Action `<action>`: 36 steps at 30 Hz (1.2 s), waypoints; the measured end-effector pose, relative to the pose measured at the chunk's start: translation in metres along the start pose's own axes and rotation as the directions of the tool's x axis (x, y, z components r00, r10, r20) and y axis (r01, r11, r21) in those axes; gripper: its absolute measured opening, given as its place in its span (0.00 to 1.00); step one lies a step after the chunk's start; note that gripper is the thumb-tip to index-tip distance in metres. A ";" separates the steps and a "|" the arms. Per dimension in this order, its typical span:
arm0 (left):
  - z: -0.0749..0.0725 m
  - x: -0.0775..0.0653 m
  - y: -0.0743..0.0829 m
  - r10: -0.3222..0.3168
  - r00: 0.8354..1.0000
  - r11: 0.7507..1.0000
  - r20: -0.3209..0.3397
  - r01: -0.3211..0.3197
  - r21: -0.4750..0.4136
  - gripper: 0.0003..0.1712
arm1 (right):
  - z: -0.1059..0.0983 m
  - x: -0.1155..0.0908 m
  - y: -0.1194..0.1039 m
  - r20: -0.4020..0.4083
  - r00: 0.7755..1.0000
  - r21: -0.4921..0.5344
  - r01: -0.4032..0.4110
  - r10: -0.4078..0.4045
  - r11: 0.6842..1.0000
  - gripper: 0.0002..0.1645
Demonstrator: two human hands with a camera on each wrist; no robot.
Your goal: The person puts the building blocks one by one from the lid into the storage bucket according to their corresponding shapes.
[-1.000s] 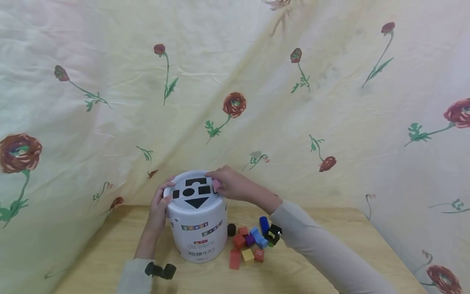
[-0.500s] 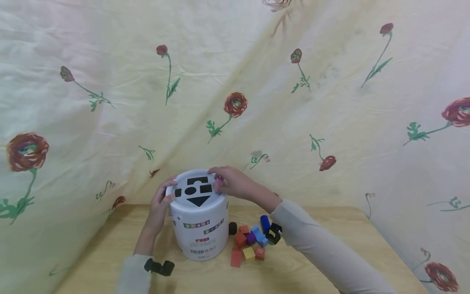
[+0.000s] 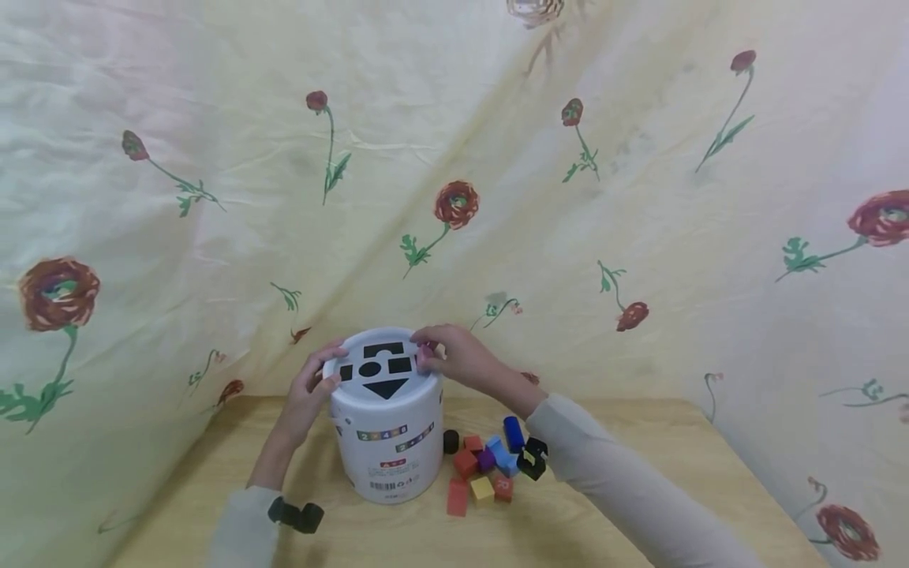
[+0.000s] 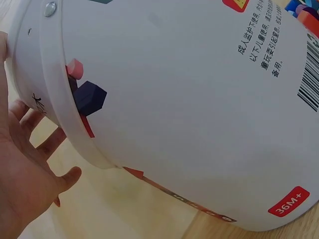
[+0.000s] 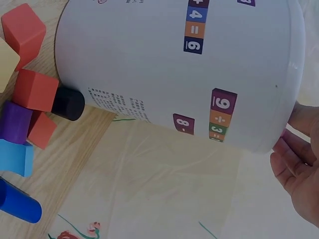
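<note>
A white bucket (image 3: 388, 442) stands upright on the table, with black shaped holes in its lid (image 3: 355, 390). My left hand (image 3: 310, 386) rests at the left edge of the lid, fingers spread along the rim. At the lid's right edge my right hand (image 3: 454, 355) pinches a pink block (image 3: 422, 356) between thumb and fingers, over the place of a hole there. The hand hides most of that block and the hole beneath it. In the right wrist view only a sliver of pink shows between the fingers.
Right of the bucket lie loose blocks on the wooden table (image 3: 604, 489): a black one (image 3: 450, 441), a yellow one (image 3: 482, 491), a purple one (image 3: 486, 460), a light blue one (image 3: 501, 456), a dark blue cylinder (image 3: 514, 433) and several red ones. A flowered cloth (image 3: 383, 260) hangs behind.
My right hand has shifted slightly and turned the pink block at the lid's right edge. The left hand stays on the rim. The view has moved a little.
</note>
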State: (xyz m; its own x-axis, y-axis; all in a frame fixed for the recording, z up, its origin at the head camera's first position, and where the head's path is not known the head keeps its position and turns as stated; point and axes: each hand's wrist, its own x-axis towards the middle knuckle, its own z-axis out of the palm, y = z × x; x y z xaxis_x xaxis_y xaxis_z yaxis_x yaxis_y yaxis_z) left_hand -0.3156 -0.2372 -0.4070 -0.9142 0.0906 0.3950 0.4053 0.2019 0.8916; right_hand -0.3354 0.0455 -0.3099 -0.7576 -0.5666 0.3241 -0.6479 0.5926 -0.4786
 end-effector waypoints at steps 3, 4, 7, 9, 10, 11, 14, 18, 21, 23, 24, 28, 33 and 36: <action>0.000 0.000 -0.002 -0.001 1.000 1.000 0.000 0.001 -0.002 0.24 | 0.002 -0.001 0.002 -0.017 1.000 0.002 0.016 -0.016 1.000 0.24; 0.000 -0.001 -0.003 0.000 1.000 1.000 -0.001 0.000 -0.001 0.23 | 0.003 -0.001 0.003 -0.022 1.000 0.003 0.019 -0.018 1.000 0.23; 0.000 -0.001 -0.004 -0.002 1.000 1.000 -0.006 0.002 0.008 0.23 | 0.004 -0.002 0.003 -0.033 0.999 0.002 0.021 -0.021 1.000 0.22; 0.000 -0.001 -0.003 -0.003 1.000 1.000 -0.009 0.003 0.010 0.23 | 0.005 -0.002 0.004 -0.036 0.999 0.001 0.013 -0.013 1.000 0.21; 0.000 -0.001 -0.003 -0.003 1.000 1.000 -0.010 0.003 0.010 0.23 | 0.005 -0.002 0.004 -0.038 0.999 0.001 0.010 -0.010 1.000 0.22; 0.000 -0.001 -0.003 -0.002 1.000 1.000 -0.011 0.002 0.008 0.23 | 0.006 -0.002 0.005 -0.040 0.999 0.001 0.006 -0.006 1.000 0.22; 0.001 -0.001 -0.002 0.004 1.000 1.000 -0.014 -0.004 -0.002 0.23 | 0.006 -0.002 0.006 -0.043 0.999 0.004 -0.006 0.006 1.000 0.22; 0.001 -0.001 -0.003 0.005 1.000 1.000 -0.022 -0.005 -0.007 0.22 | 0.006 -0.002 0.006 -0.044 0.999 0.013 -0.015 0.016 1.000 0.23; 0.002 -0.001 -0.003 0.006 1.000 1.000 -0.028 -0.006 -0.008 0.23 | 0.007 -0.003 0.006 -0.055 0.998 0.020 -0.019 0.020 1.000 0.22; 0.002 -0.001 -0.004 0.008 0.999 1.000 -0.031 -0.009 -0.011 0.23 | 0.008 -0.004 0.006 -0.066 0.998 0.023 -0.020 0.021 1.000 0.21; 0.002 -0.001 -0.004 0.008 0.999 1.000 -0.032 -0.009 -0.014 0.23 | 0.009 -0.004 0.006 -0.073 0.997 0.022 -0.018 0.020 1.000 0.21; 0.002 -0.003 -0.005 0.005 0.999 1.000 -0.037 -0.006 -0.022 0.23 | 0.011 -0.007 0.007 -0.093 0.995 0.012 -0.022 0.023 1.000 0.20; 0.004 -0.003 -0.004 0.009 0.999 0.999 -0.042 -0.011 -0.039 0.24 | 0.011 -0.011 0.010 -0.134 0.991 -0.006 -0.011 0.010 1.000 0.20; 0.005 -0.001 -0.004 0.014 0.999 0.999 -0.048 -0.016 -0.042 0.24 | 0.011 -0.013 0.013 -0.164 0.986 -0.032 0.014 -0.019 0.999 0.19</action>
State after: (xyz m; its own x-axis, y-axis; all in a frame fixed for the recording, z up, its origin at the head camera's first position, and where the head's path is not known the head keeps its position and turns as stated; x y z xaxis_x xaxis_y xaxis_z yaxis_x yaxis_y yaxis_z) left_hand -0.3160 -0.2331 -0.4122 -0.9073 0.0466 0.4180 0.4198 0.1595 0.8935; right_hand -0.3331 0.0549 -0.3294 -0.7478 -0.4765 0.4623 -0.6607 0.6022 -0.4480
